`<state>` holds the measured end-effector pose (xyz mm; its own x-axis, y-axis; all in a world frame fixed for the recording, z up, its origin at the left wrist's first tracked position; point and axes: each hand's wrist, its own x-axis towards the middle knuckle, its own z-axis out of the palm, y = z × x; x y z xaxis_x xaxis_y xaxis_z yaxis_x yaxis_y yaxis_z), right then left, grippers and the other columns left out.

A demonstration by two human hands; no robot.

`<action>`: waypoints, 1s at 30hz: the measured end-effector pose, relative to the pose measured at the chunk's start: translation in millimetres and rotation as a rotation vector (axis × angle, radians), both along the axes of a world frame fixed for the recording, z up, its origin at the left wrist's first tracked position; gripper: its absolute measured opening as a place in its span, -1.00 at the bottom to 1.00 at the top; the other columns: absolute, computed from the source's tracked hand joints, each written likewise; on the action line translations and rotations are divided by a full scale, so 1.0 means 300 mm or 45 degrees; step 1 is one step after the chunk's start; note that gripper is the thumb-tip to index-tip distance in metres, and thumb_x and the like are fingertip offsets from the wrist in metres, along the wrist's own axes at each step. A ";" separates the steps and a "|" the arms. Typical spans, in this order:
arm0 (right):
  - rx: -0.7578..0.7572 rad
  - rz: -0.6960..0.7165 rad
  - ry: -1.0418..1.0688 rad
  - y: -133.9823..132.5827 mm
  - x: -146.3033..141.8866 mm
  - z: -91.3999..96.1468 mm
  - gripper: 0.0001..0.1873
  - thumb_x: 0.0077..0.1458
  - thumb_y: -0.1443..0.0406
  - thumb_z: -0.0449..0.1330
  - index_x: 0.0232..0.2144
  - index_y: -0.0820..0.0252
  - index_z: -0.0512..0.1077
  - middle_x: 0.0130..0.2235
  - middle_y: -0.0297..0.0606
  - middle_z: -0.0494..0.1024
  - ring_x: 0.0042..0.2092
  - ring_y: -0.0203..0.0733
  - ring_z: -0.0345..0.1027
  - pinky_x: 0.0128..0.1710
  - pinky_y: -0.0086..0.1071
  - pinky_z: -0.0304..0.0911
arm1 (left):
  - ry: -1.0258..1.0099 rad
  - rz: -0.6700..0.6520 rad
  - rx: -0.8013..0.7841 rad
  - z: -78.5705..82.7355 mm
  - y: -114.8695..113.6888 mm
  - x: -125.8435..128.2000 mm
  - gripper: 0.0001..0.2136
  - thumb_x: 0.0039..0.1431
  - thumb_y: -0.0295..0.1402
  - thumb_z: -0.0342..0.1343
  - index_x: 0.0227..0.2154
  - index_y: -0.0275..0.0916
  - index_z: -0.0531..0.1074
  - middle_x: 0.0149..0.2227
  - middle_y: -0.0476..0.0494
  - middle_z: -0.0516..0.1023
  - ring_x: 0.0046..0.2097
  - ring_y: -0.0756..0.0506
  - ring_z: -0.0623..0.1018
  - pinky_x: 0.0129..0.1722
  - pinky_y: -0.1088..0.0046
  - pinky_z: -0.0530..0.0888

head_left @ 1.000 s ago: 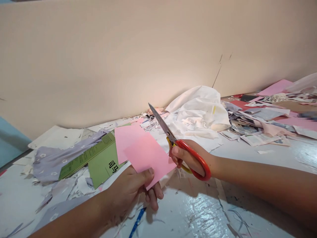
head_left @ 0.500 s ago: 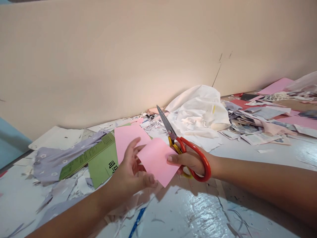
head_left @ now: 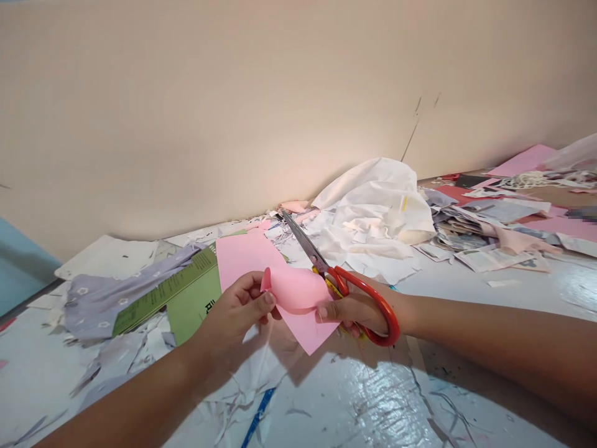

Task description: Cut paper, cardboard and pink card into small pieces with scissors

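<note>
Between my hands a piece of pink paper [head_left: 305, 333] is held above the table, its upper part curled over toward me. My left hand [head_left: 245, 305] pinches the curled left edge between thumb and fingers. With its thumb on the paper's right side, my right hand [head_left: 359, 308] grips it and also holds scissors [head_left: 368, 292] with red and yellow handles. The blades point up and to the left, apparently closed. Behind the paper lies a larger pink sheet [head_left: 247, 255], partly on a green printed card [head_left: 193, 308]. The fingers behind the paper are hidden.
A crumpled white sheet [head_left: 373, 205] lies against the beige wall [head_left: 209, 112]. Paper piles [head_left: 485, 230] spread to the right. Lavender flowered cloth or paper [head_left: 93, 302] and white scraps [head_left: 140, 348] lie left. A blue strip [head_left: 258, 418] is at the front.
My left hand has closed from open fingers onto the pink paper's edge, and the paper's top has curled over. The scissors have tilted slightly further left.
</note>
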<state>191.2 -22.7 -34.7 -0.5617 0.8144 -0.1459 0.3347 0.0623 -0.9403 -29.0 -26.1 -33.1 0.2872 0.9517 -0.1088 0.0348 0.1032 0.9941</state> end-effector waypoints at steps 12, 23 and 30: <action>0.065 0.090 -0.110 -0.018 -0.009 0.036 -0.73 -0.07 0.19 0.14 -0.64 0.22 0.20 -0.68 -0.47 0.27 -0.64 -0.38 0.23 -0.64 -0.52 0.13 | -0.180 0.450 0.034 -0.034 0.043 0.001 -0.81 -0.04 -0.22 0.11 -0.46 -0.26 0.34 -0.58 0.04 0.34 -0.54 0.04 0.33 -0.55 0.53 0.27; -0.162 -0.216 0.407 -0.004 -0.032 -0.047 -0.55 0.02 0.00 0.00 -0.60 0.27 0.31 -0.55 -0.27 0.42 -0.47 -0.27 0.37 -0.43 -0.39 0.27 | 0.034 0.233 0.118 0.032 0.013 0.016 -0.71 -0.20 -0.22 0.24 -0.44 -0.24 0.32 -0.68 0.10 0.37 -0.67 0.06 0.33 -0.68 0.58 0.23; -0.034 -0.117 0.299 -0.002 -0.049 -0.035 -0.75 -0.09 0.19 0.16 -0.62 0.27 0.31 -0.61 -0.35 0.37 -0.56 -0.35 0.24 -0.54 -0.46 0.16 | -0.139 -0.116 -0.111 -0.029 -0.023 0.039 -0.69 -0.15 -0.33 0.24 -0.31 -0.23 0.31 -0.54 0.00 0.44 -0.53 -0.02 0.45 -0.54 0.46 0.40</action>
